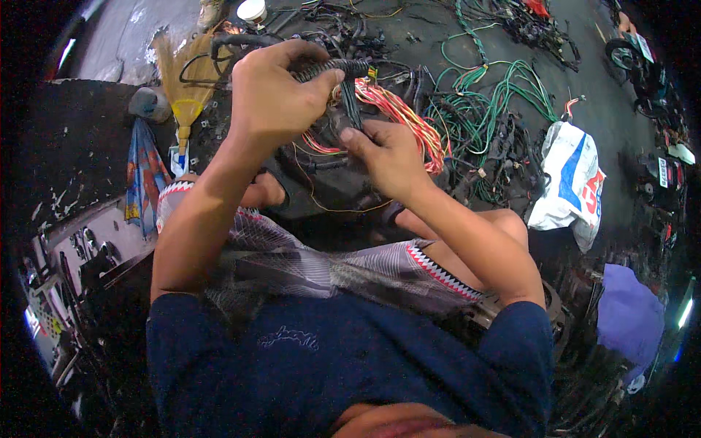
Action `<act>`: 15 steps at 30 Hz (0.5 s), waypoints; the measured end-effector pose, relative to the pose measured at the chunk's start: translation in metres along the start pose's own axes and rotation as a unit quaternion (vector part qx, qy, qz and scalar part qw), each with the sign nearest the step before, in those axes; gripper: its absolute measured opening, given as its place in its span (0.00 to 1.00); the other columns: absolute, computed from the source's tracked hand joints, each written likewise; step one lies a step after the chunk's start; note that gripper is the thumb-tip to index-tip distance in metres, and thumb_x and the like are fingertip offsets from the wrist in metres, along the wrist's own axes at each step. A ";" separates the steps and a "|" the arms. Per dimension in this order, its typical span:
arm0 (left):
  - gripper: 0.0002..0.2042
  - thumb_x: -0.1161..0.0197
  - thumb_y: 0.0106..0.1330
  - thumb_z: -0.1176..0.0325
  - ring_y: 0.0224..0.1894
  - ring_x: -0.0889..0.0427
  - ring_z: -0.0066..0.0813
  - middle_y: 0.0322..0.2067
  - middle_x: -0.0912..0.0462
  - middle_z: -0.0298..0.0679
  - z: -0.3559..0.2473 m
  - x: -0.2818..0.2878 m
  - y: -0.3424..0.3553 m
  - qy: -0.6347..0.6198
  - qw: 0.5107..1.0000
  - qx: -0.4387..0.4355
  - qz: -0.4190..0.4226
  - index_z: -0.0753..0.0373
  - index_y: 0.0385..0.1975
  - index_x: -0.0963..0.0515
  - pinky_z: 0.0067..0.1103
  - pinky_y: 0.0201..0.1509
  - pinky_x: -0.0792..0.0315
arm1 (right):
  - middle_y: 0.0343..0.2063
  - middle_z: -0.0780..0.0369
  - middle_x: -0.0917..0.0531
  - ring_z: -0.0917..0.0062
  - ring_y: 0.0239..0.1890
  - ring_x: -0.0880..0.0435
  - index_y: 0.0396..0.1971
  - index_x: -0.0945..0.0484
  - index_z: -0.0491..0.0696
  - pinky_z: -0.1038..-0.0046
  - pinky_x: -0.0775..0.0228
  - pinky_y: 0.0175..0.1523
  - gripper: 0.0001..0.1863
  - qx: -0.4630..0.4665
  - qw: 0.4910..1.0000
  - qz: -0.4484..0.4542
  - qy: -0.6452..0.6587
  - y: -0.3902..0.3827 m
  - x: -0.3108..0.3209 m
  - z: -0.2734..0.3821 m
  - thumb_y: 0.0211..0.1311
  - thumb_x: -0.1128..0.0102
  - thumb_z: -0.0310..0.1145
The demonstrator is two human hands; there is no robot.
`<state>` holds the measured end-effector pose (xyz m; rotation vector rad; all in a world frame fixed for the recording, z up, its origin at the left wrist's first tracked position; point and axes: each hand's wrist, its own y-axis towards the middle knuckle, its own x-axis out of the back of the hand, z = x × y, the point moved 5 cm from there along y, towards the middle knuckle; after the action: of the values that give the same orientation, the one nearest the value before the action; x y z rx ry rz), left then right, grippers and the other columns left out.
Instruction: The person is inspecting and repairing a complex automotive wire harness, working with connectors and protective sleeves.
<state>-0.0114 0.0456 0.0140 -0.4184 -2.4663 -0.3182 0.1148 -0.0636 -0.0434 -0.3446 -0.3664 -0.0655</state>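
Note:
My left hand (281, 91) is closed around a black corrugated wire sleeve (343, 67), its thumb pressed along the near side. Dark wires (350, 102) run from the sleeve down to my right hand (387, 155). The right thumb and fingers pinch these wires a short way below the left hand. Just beyond the right hand, a thick bundle of red, white and yellow wires (409, 120) curves down to the right. My fingers hide part of the wires and whatever lies inside each grip.
Green wires (504, 98) sprawl over the dark floor to the right, beside black harness tangles (537, 36). A white plastic bag (573, 179) lies farther right. At left are a straw broom (182, 80) and a patterned cloth (144, 175). A white tub (252, 10) stands at the far edge.

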 end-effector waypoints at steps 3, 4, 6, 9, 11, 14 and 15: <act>0.13 0.29 0.50 0.65 0.30 0.20 0.20 0.26 0.16 0.38 0.001 0.004 0.004 0.047 0.999 0.022 -0.004 0.67 0.32 0.18 0.18 0.39 0.27 | 0.13 0.53 0.26 0.71 0.15 0.31 0.19 0.25 0.39 0.66 0.38 0.26 0.17 0.031 0.999 -0.015 0.041 -0.013 0.005 0.012 0.59 0.42 0.38; 0.13 0.29 0.49 0.65 0.30 0.19 0.22 0.27 0.16 0.39 0.005 0.005 0.007 0.033 0.999 0.017 -0.018 0.66 0.32 0.18 0.19 0.40 0.26 | 0.12 0.54 0.28 0.73 0.15 0.34 0.18 0.26 0.39 0.67 0.40 0.25 0.17 0.036 0.999 -0.018 0.030 -0.014 0.005 0.006 0.58 0.42 0.37; 0.14 0.29 0.48 0.65 0.31 0.18 0.24 0.28 0.15 0.40 0.005 0.006 0.009 0.027 0.999 0.002 -0.033 0.66 0.33 0.18 0.21 0.41 0.26 | 0.12 0.54 0.28 0.72 0.15 0.35 0.17 0.27 0.39 0.68 0.41 0.24 0.16 0.036 0.999 -0.022 0.025 -0.020 0.012 0.013 0.58 0.41 0.36; 0.15 0.29 0.48 0.66 0.33 0.17 0.27 0.30 0.15 0.43 0.004 0.000 0.010 0.059 0.998 -0.007 -0.001 0.65 0.35 0.18 0.22 0.41 0.25 | 0.13 0.54 0.27 0.68 0.15 0.33 0.17 0.27 0.41 0.68 0.41 0.22 0.14 0.083 0.995 -0.051 -0.032 -0.024 0.028 0.020 0.56 0.40 0.34; 0.15 0.32 0.49 0.64 0.35 0.17 0.35 0.30 0.16 0.46 0.009 -0.006 0.010 0.080 0.996 -0.038 0.008 0.64 0.37 0.18 0.26 0.42 0.25 | 0.14 0.54 0.26 0.65 0.15 0.31 0.18 0.26 0.42 0.68 0.40 0.22 0.12 0.128 0.986 -0.074 -0.083 -0.023 0.042 0.022 0.55 0.39 0.33; 0.16 0.35 0.51 0.62 0.38 0.18 0.46 0.31 0.18 0.51 0.002 -0.016 0.005 0.137 0.984 -0.062 0.091 0.62 0.39 0.18 0.32 0.45 0.25 | 0.19 0.58 0.22 0.61 0.21 0.23 0.21 0.23 0.47 0.65 0.32 0.25 0.06 0.263 0.903 -0.273 -0.202 -0.021 0.081 0.036 0.51 0.37 0.31; 0.16 0.36 0.52 0.62 0.40 0.19 0.48 0.33 0.18 0.52 -0.001 -0.023 0.001 0.175 0.970 -0.057 0.159 0.61 0.40 0.19 0.33 0.47 0.26 | 0.20 0.59 0.21 0.61 0.23 0.21 0.22 0.22 0.48 0.64 0.31 0.26 0.04 0.276 0.885 -0.303 -0.222 -0.018 0.091 0.037 0.50 0.37 0.31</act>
<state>0.0074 0.0411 0.0014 -0.7311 -2.0053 -0.3654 0.1847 -0.0683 0.0282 0.3452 -0.9169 -0.4925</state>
